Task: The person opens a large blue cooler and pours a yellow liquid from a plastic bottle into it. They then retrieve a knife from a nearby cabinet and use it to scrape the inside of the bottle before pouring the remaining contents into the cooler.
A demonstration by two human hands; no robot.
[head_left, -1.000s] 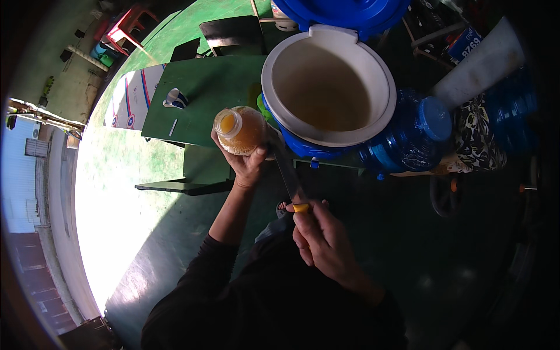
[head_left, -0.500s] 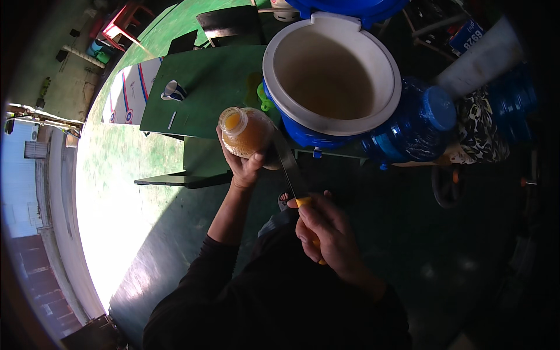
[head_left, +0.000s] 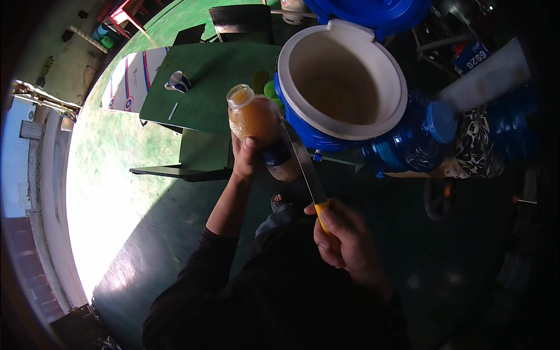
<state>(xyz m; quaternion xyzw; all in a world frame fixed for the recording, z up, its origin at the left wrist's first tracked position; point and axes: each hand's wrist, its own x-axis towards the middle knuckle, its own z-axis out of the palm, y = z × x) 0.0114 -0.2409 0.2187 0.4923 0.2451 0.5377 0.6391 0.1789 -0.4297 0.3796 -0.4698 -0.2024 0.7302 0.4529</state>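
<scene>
My left hand (head_left: pixel 244 156) is wrapped round a clear plastic bottle (head_left: pixel 255 120) of orange-brown liquid, its uncapped mouth tilted away to the upper left. In my right hand (head_left: pixel 350 238) is a knife (head_left: pixel 307 169), gripped by its yellow handle. The long blade slants up to the left, its tip end against or very near the bottle's right side; I cannot tell if it cuts in. Just beyond stands a blue drum-shaped cooler with a thick white rim (head_left: pixel 286 76), lid off, with murky brownish contents at the bottom.
A green table (head_left: pixel 216 76) holds a cup (head_left: pixel 178 81) and a thin white stick (head_left: pixel 173 111). Green chair seats (head_left: pixel 201 151) stand beside it. To the cooler's right lie large blue water jugs (head_left: pixel 417 131). The blue lid (head_left: pixel 373 13) is behind the cooler.
The bottle has tipped and turned in my left hand, showing more of its lower part and dark label. My right hand with the knife has shifted slightly right and down.
</scene>
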